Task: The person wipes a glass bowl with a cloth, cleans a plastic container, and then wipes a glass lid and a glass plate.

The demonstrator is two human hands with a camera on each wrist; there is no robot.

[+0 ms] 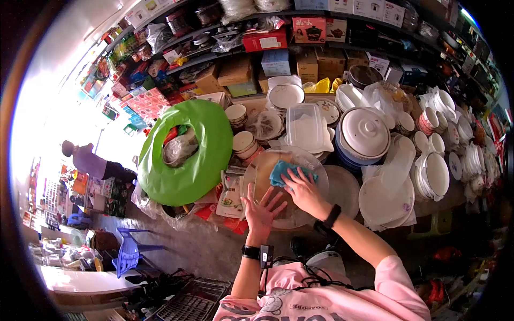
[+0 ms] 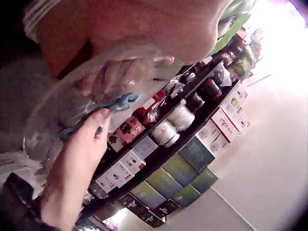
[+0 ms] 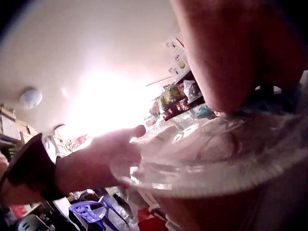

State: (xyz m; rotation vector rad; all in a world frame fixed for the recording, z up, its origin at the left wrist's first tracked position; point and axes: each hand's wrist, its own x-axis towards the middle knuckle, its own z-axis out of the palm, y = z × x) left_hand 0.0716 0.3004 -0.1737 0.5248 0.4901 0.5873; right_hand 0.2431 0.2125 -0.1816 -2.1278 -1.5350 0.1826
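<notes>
A large clear glass plate (image 1: 259, 170) is held level over the front of the crowded table. My left hand (image 1: 259, 214) lies palm up at its near left edge, with spread fingers showing through the glass. In the right wrist view the left thumb reaches up by the plate's rim (image 3: 207, 188). On top, my right hand (image 1: 305, 193) presses a blue cloth (image 1: 278, 174) against the glass, its fingers straight and spread. From the left wrist view, a crumpled end of the cloth (image 2: 127, 99) sticks out past the right thumb.
A green ring-shaped cover (image 1: 211, 155) lies left of the plate. Stacked bowls, a clear plastic box (image 1: 305, 125), a lidded white pot (image 1: 365, 131) and white oval plates (image 1: 385, 198) crowd the table. Boxed goods fill shelves behind. A purple chair (image 1: 127, 254) and another person (image 1: 91, 160) are at left.
</notes>
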